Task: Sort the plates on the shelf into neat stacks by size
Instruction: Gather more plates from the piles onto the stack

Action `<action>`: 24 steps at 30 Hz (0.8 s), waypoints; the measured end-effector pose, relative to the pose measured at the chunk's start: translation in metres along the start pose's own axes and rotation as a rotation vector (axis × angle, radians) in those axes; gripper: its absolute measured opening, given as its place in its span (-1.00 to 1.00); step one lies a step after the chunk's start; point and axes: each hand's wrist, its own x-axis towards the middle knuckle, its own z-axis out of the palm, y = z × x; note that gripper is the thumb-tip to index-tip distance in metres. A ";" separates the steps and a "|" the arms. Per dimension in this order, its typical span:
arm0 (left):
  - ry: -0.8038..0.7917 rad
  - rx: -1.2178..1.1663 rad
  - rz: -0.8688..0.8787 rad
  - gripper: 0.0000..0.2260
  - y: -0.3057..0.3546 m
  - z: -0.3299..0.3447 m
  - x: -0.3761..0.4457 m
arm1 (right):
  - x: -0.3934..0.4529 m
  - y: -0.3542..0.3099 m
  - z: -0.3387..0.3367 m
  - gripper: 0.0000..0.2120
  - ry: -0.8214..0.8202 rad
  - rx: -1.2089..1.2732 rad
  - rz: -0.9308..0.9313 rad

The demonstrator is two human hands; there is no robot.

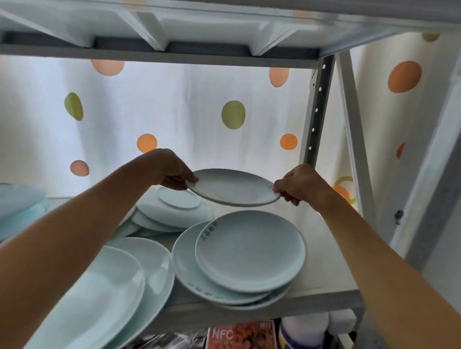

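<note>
A pale blue-green plate (232, 186) hangs tilted above the shelf (321, 271), held at both rims. My left hand (171, 170) pinches its left edge and my right hand (300, 183) grips its right edge. Below it lies a loose stack of medium plates (250, 251) at the shelf's front right, the top one bearing dark lettering. Behind, under the held plate, a jumbled pile of smaller plates (172, 207) leans together. Two large plates (104, 298) overlap at the front left, partly hidden by my left forearm.
More plates (7, 204) are piled at the far left. A spotted white curtain (207, 116) hangs behind the shelf. The upper shelf (214, 21) is close overhead and a metal upright (317, 109) stands at the right. A red NFC carton (239, 343) and bottles sit below.
</note>
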 end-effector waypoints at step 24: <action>-0.174 0.241 -0.004 -0.76 -0.070 0.007 -0.052 | -0.075 -0.005 0.040 -0.88 -0.121 -0.388 0.197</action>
